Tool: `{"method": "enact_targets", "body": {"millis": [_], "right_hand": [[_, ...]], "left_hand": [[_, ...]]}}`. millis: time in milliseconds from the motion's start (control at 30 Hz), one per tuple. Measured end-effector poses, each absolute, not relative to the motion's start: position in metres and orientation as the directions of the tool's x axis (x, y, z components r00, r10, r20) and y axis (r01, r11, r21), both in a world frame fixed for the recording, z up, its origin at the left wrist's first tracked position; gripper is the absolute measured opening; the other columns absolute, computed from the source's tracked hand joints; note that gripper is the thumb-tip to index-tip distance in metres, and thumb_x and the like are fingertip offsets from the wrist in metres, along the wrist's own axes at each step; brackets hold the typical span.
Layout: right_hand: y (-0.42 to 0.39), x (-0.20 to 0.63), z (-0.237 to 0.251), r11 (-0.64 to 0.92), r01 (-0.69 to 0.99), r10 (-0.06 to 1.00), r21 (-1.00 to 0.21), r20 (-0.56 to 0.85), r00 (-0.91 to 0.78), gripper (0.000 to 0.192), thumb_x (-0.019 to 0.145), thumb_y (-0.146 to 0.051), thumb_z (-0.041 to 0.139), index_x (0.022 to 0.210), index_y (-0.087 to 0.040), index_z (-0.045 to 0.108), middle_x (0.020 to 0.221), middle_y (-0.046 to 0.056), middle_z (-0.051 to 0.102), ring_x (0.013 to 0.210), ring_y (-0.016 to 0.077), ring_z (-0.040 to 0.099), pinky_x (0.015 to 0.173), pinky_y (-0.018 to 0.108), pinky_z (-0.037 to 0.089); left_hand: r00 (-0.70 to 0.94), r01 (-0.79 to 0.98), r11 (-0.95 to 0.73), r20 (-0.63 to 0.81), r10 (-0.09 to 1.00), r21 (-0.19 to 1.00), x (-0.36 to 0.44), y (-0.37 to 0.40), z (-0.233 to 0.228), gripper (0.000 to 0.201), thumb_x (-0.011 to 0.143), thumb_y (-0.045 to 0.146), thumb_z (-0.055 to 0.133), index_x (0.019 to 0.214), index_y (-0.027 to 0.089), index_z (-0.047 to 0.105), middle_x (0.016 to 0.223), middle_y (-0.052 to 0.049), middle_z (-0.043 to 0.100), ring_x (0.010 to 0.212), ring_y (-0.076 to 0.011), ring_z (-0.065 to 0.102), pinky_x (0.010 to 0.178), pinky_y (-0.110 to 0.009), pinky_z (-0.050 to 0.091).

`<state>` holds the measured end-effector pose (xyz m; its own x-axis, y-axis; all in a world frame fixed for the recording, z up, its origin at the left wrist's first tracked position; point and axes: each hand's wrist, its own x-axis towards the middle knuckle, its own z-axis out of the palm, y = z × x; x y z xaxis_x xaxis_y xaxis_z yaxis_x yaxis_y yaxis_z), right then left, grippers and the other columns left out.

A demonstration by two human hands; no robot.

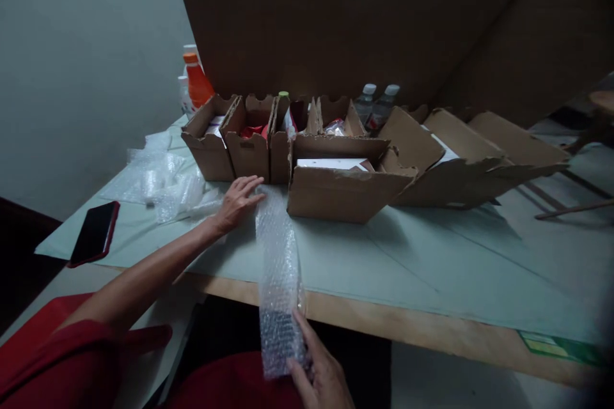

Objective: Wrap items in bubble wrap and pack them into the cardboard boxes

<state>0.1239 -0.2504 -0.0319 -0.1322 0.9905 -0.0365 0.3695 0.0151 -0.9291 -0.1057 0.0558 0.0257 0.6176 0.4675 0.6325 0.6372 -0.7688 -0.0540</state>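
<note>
Left hand (237,201) flat on bubble wrap (278,268); right hand (321,374) pinching near end.

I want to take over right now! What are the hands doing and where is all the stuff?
Left hand: flat on the far end of the bubble wrap strip, pinning it to the table.
Right hand: grips the near end, which hangs over the table edge around something dark.
Open cardboard boxes sit just behind the strip; more loose wrap and a phone lie to the left.
Done: strip laid out. Left: the dark item is only partly wrapped.
</note>
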Motion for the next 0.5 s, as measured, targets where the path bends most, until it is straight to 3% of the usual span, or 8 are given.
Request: {"method": "enact_targets", "body": {"millis": [167,300,500], "right_hand": [[-0.233,0.118,-0.028,-0.021,0.369,0.979,-0.929,-0.094,-0.181,0.077,0.082,-0.017,0.061,0.155,-0.025,0.037,0.147,0.008,0.054,0.133,0.0247,0.054,0.111,0.038,0.044],[-0.225,0.123,-0.008,-0.035,0.345,0.969,-0.938,-0.117,-0.219,0.062,0.086,-0.019,0.063,0.147,-0.026,0.050,0.138,0.007,0.063,0.124,0.0238,0.062,0.105,0.035,0.049],[-0.220,0.120,-0.003,0.232,0.425,0.968,-0.875,0.167,-0.186,0.059,0.094,-0.019,0.057,0.150,-0.033,0.045,0.142,0.004,0.059,0.127,0.0223,0.059,0.107,0.033,0.048]], "left_hand": [[0.642,0.614,-0.788,0.609,0.466,-0.045,-0.095,0.069,-0.002,0.021,0.090,0.012,0.057,0.097,0.021,0.075,0.101,-0.012,0.070,0.090,-0.0237,0.060,0.080,-0.039,0.050],[0.589,0.625,-0.780,0.659,0.467,-0.006,-0.105,0.065,0.004,0.026,0.092,0.010,0.052,0.102,0.021,0.074,0.095,-0.010,0.067,0.081,-0.0203,0.057,0.073,-0.034,0.048],[0.500,0.669,-0.742,0.712,0.493,0.043,-0.116,0.068,0.027,0.032,0.099,0.015,0.045,0.119,0.026,0.067,0.112,-0.009,0.063,0.100,-0.0193,0.057,0.087,-0.036,0.047]]}}
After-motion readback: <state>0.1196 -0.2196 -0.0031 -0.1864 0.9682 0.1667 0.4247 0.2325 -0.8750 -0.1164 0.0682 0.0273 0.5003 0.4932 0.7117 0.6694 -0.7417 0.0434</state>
